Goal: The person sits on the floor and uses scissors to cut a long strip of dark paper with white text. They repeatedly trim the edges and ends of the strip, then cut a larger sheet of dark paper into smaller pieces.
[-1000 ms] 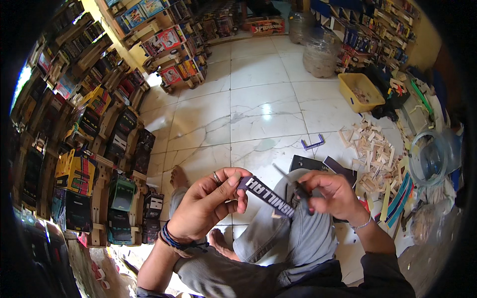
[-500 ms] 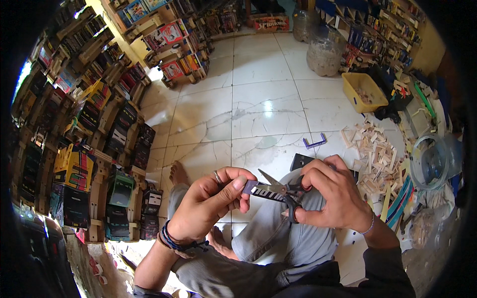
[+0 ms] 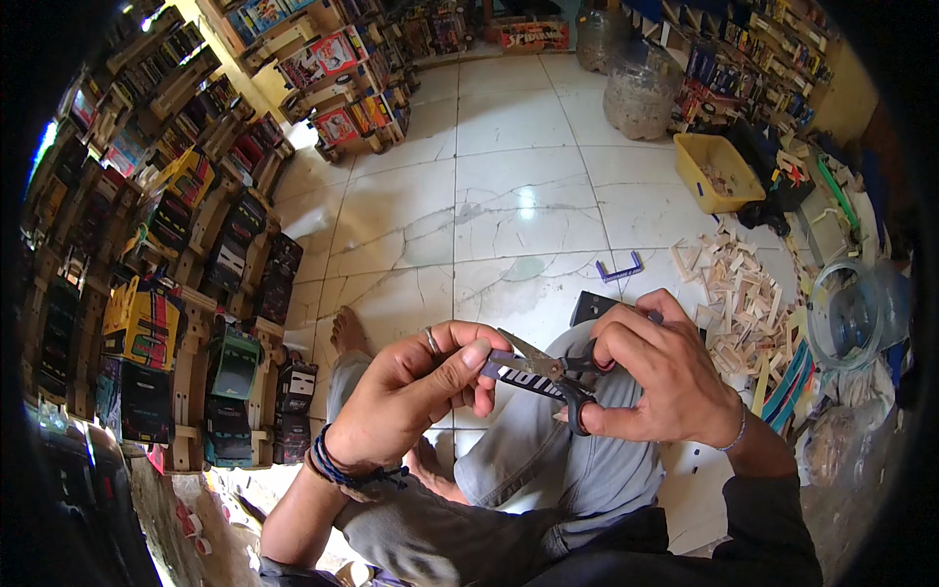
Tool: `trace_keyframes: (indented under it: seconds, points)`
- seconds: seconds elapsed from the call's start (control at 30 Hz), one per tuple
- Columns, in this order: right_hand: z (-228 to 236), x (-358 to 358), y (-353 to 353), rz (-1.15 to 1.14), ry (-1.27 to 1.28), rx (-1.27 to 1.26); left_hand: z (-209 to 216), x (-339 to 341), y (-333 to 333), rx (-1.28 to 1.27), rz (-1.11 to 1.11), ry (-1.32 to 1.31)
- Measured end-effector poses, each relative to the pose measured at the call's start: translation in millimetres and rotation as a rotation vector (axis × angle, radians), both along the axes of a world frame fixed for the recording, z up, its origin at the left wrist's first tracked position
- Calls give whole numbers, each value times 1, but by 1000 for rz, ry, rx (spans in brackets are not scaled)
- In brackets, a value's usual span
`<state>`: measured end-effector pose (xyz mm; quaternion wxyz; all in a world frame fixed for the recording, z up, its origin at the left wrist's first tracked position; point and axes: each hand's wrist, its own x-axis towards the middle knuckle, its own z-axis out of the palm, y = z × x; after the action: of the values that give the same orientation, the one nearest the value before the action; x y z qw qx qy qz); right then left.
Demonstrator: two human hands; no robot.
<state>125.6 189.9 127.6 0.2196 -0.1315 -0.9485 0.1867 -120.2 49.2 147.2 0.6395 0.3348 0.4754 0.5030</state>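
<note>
Between the thumb and fingers of my left hand point(image 3: 416, 386) is the end of a narrow dark strip with white lettering point(image 3: 528, 380) and a purple tip. My right hand point(image 3: 657, 372) grips a pair of black-handled scissors point(image 3: 538, 360), thumb in one loop and fingers around the other. The blades are parted. One blade lies across the top side of the strip, pointing toward my left fingertips; the other is mostly hidden by the strip. Past my right hand, a black boxy piece point(image 3: 591, 307) rests by my knee. A purple U-shaped piece point(image 3: 619, 268) lies on the floor.
Wooden toy trucks point(image 3: 142, 323) are stacked along the left. Wood offcuts point(image 3: 734, 293) are heaped at the right, with a yellow tub point(image 3: 719, 174) behind them and a clear plastic container point(image 3: 846, 313) beside. Large clear jars point(image 3: 641, 93) stand farther back on the cracked tile floor point(image 3: 518, 147).
The scissors have shifted slightly left along the strip, closer to my left fingertips. My left hand keeps its pinch, and the whole view has tilted a little.
</note>
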Motion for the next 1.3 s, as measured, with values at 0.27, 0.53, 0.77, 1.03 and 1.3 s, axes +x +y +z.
trace_keyframes:
  seconds: [0.27,0.53,0.77,1.03,1.3]
  points:
    - [3,1,0,10,-1,15,-1,1,-1,-4,23,-14]
    - [8,3,-2,13,-19,35,-3,1,1,2,35,-4]
    - [10,3,0,19,-19,47,-2,1,2,3,56,-60]
    - [12,6,7,-3,11,71,-4,-2,1,4,58,-65]
    - [-74,63,59,-680,27,-84,-5,-5,0,51,21,-126]
